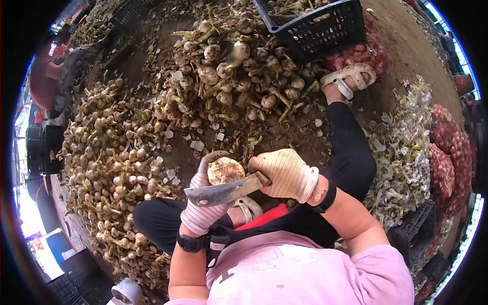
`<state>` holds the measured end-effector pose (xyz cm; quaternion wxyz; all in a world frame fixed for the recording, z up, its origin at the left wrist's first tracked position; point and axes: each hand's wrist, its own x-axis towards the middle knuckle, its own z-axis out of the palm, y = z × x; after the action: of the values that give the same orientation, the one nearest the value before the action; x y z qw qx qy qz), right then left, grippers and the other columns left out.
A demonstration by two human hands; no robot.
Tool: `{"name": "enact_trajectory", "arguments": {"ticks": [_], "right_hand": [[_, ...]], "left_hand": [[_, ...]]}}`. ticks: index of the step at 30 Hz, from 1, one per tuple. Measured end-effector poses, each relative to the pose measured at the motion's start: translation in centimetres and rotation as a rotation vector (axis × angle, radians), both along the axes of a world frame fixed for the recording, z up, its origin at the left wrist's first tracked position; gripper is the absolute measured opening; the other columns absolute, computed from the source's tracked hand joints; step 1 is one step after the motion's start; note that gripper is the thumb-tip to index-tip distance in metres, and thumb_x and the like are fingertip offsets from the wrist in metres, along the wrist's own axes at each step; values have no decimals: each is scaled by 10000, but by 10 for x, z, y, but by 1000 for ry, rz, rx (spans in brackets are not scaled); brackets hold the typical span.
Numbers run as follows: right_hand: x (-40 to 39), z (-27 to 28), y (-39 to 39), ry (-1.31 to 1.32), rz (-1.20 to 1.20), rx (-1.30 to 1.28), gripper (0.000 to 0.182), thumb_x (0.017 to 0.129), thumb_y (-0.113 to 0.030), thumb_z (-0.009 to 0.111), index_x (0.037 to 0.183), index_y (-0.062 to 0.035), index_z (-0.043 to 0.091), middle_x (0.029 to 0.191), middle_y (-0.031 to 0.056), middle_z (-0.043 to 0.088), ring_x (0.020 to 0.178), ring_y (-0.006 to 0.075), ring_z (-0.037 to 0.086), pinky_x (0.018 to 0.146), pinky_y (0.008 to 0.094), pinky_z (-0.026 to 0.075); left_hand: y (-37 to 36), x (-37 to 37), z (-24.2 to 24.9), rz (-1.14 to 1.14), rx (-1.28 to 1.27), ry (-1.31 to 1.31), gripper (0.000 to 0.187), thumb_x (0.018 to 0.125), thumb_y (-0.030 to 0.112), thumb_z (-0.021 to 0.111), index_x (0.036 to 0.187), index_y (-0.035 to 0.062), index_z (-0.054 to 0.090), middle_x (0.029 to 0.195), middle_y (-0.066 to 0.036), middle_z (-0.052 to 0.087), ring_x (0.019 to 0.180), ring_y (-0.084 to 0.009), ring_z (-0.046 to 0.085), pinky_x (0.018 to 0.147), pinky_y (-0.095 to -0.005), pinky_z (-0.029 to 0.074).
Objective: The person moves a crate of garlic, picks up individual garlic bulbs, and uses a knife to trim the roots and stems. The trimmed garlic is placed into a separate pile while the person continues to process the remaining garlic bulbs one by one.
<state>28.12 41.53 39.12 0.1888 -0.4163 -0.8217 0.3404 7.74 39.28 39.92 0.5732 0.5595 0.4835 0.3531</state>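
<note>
Knife in right grip, tip leftward, long axis nearly crosswise

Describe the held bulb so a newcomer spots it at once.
From the large heap before the seated person, come down to the lap. There the bulb sits in the left hand, beside the knife that the right hand grips. It is round, pale and dirt-smeared and, unlike those in the heap, held off the ground.
</note>
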Motion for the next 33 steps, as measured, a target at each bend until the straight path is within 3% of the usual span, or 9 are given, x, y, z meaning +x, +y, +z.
{"name": "enact_trajectory", "arguments": {"ticks": [18, 22, 24, 25, 26, 27, 28, 30, 33], "right_hand": [[-7, -47, 9, 232, 0, 113, 170, 602, -74, 621, 763, -99, 575, 672, 84, 577, 628, 299, 590, 560, 353, 474], [-4, -66, 20, 93, -32, 6, 150, 652, -152, 645, 772, -88, 583, 634, 107, 581, 612, 329, 588, 553, 388, 475], [8, -94, 34, 93, -258, -103, 149, 700, -169, 649, 781, -62, 583, 643, 117, 596, 595, 317, 584, 544, 363, 472], [7, -97, 37, 216, -315, -156, 145, 721, -165, 648, 784, -54, 579, 635, 114, 591, 569, 269, 577, 541, 338, 466], [7, -99, 41, 338, -374, -206, 144, 742, -161, 647, 786, -45, 575, 627, 111, 587, 543, 221, 570, 538, 313, 460], [7, -88, 40, 394, -405, -314, 113, 771, -124, 631, 759, -34, 564, 587, 30, 546, 508, 110, 485, 511, 263, 423], [7, -81, 39, 394, -405, -305, 113, 771, -124, 631, 759, -34, 564, 587, 30, 546, 508, 110, 485, 511, 263, 423], [7, -67, 32, 616, -453, -416, 91, 786, -94, 615, 744, -33, 562, 587, -41, 495, 521, 44, 402, 488, 227, 374], [3, -25, 25, 691, -545, -627, 53, 797, -66, 591, 751, -50, 570, 598, -69, 473, 493, 20, 387, 447, 191, 325]], "left_hand": [[-6, -10, -20, -195, 26, 217, 446, 592, 152, 770, 961, 27, 551, 832, -19, 647, 740, -125, 634, 779, -259, 495], [-17, -19, 6, 60, 371, 381, 673, 468, 289, 844, 1002, 14, 540, 839, -80, 636, 745, -224, 636, 692, -294, 501], [-19, -36, 28, -222, 189, 107, 777, 450, 305, 861, 1091, 42, 508, 920, -90, 619, 805, -230, 617, 736, -319, 495], [-40, -48, 8, 137, 257, 52, 743, 589, 388, 805, 1165, 68, 460, 1040, -96, 578, 908, -225, 580, 803, -351, 481], [-48, -83, 2, 437, -405, -636, 648, 748, 483, 659, 1209, 83, 438, 1118, -101, 547, 972, -213, 558, 839, -359, 472], [-42, -104, 9, 555, -80, 88, 589, 837, 530, 516, 1223, 94, 432, 1154, -109, 531, 1009, -219, 544, 855, -364, 475], [-32, -138, -13, 664, 348, -350, 609, 812, 541, 538, 1215, 89, 466, 1126, -126, 556, 975, -240, 570, 835, -383, 497], [-19, -207, 22, 944, 499, -617, 561, 798, 514, 563, 1122, 57, 543, 1017, -162, 605, 910, -261, 606, 814, -395, 519], [4, -221, 27, 1097, 344, -874, 452, 786, 441, 580, 941, 17, 594, 905, -202, 630, 859, -274, 630, 811, -366, 532]]}}
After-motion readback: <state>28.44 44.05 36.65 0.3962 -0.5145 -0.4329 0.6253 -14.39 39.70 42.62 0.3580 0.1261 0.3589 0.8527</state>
